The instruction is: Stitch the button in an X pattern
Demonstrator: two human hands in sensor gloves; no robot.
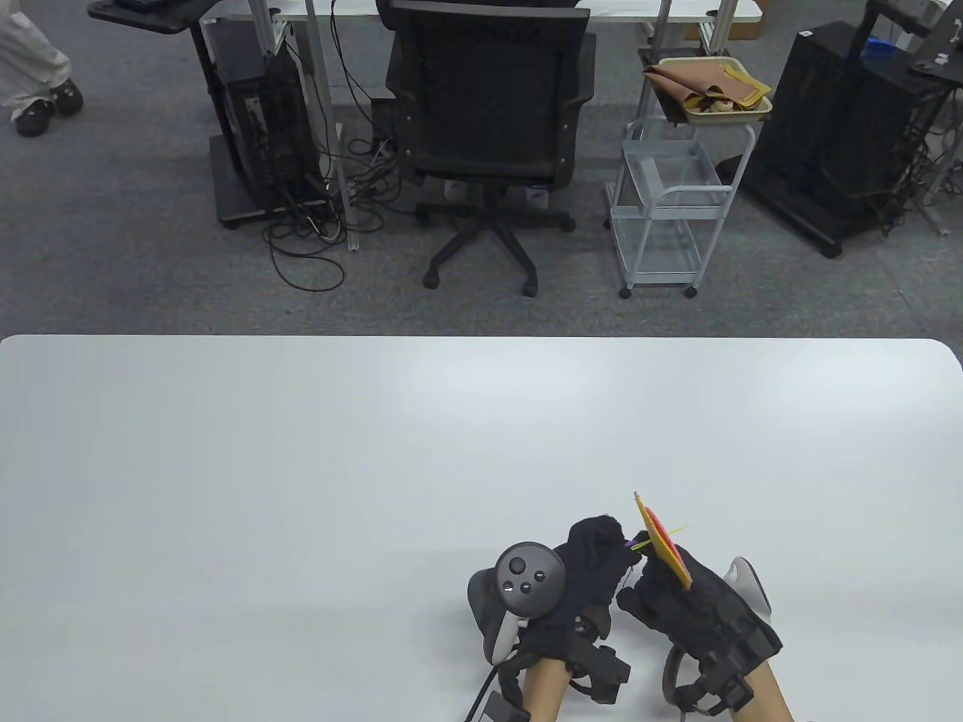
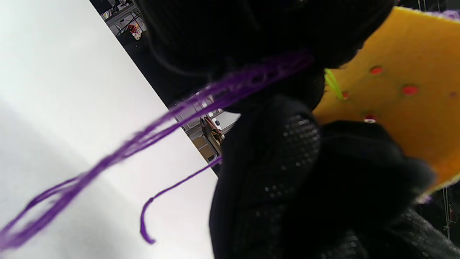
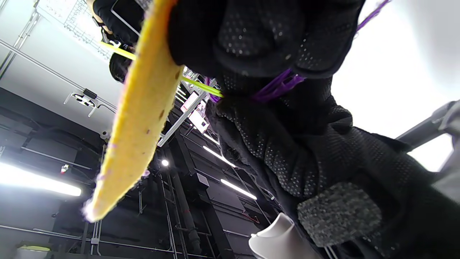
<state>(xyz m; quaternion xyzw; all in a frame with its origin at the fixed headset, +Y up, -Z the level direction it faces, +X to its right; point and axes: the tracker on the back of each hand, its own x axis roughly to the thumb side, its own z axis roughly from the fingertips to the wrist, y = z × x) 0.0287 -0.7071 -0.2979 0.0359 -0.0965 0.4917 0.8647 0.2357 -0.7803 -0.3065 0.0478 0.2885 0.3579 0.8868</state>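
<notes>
Your right hand [image 1: 681, 602] grip is clamped on the yellow felt piece [image 1: 662, 541], held edge-up just above the fingers, off the surface [image 1: 301, 466]. Left hand [image 1: 594, 564] fingers pinch the green needle [image 3: 201, 87] w/ purple thread [image 2: 143, 144] trailing below, right beside the felt.

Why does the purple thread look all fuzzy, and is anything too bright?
Left wrist view: the thread is very close and out of focus. Right wrist view: the table is washed out white, ceiling lights glare. Table view: sharp, evenly lit.
</notes>
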